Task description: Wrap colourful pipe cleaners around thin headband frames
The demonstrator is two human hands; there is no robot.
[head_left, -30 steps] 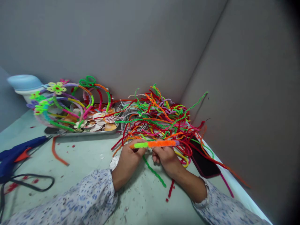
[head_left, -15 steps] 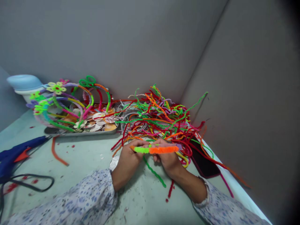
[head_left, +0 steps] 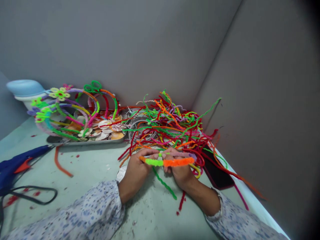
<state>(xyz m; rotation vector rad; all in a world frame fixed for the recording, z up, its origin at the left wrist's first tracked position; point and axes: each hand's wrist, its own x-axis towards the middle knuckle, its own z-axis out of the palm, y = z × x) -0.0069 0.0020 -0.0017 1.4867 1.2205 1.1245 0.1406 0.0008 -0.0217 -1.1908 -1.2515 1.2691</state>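
Observation:
Between my hands is a hoop-shaped headband (head_left: 178,162) wrapped in fuzzy pipe cleaner. Its near side shows orange and lime green, and its far side has lilac and purple. My left hand (head_left: 136,171) is closed on the far side of the band. Close beside it, my right hand (head_left: 181,172) pinches the same band at a lime-green stretch. The fingertips nearly meet there, and the curled fingers partly hide the wrap. Below the hands lies a loose green pipe cleaner (head_left: 165,183) on the table.
A pile of pipe cleaners (head_left: 175,120) spreads behind my hands, beside coiled silver wire (head_left: 142,128). Finished headbands (head_left: 75,106) stand over a metal tray (head_left: 87,142) of shells. A blue glue gun (head_left: 25,160) lies left, a dark phone (head_left: 220,173) right, and walls rise behind.
The headband has tilted slightly, its orange and lime near side shifting a little down and right. More of the lilac far side shows. Both hands keep almost the same place.

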